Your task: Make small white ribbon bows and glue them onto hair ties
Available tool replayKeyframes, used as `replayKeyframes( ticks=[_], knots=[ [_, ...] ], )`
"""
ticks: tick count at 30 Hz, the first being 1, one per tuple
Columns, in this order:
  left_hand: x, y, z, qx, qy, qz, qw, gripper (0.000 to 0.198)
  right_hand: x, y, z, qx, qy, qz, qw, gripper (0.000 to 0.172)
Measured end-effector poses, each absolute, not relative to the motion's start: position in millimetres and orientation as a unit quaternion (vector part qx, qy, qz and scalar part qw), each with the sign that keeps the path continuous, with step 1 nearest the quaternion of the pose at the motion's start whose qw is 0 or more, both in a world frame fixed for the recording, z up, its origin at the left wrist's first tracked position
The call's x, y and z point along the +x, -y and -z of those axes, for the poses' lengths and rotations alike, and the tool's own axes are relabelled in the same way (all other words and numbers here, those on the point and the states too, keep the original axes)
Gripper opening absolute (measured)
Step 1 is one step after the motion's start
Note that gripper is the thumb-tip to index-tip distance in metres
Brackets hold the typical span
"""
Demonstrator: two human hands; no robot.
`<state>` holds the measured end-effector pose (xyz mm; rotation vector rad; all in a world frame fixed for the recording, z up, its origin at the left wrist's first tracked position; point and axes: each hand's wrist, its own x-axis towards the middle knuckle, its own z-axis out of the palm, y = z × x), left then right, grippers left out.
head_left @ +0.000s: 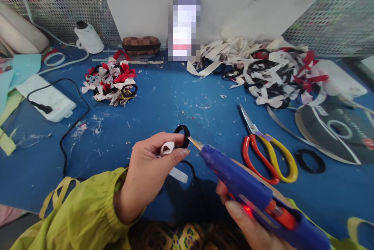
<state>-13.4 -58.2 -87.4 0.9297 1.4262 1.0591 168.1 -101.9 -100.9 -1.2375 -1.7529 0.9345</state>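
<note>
My left hand (154, 168) pinches a black hair tie (186, 136) between thumb and fingers, and a loop of white ribbon (167, 148) shows in the same grip. My right hand (248, 218) is wrapped round a blue glue gun (236, 176) with a red light glowing on its side. The gun's metal nozzle touches or nearly touches the hair tie; which of the two I cannot tell. Below my left hand a short white ribbon strip (179, 175) is partly visible.
Scissors (260, 152) and another black hair tie (310, 160) lie to the right, near a ribbon spool (336, 133). Piles of ribboned hair ties sit back left (112, 80) and back right (271, 70). A white power strip (55, 101) with a black cable is left; a blurred phone (184, 27) stands behind.
</note>
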Motion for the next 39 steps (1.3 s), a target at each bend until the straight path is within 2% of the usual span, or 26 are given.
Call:
replayKeyframes(
  ticks=[33, 39],
  knots=[
    [-15.1, 60.4, 85.6, 0.408, -0.608, -0.432, 0.527, 0.013, 168.7, 105.8, 104.0, -0.529, 0.668, -0.366, 0.373, 0.020],
    [-15.0, 60.5, 87.0, 0.413, -0.603, -0.437, 0.523, 0.014, 170.7, 108.1, 105.9, -0.535, 0.670, -0.367, 0.361, 0.016]
  ],
)
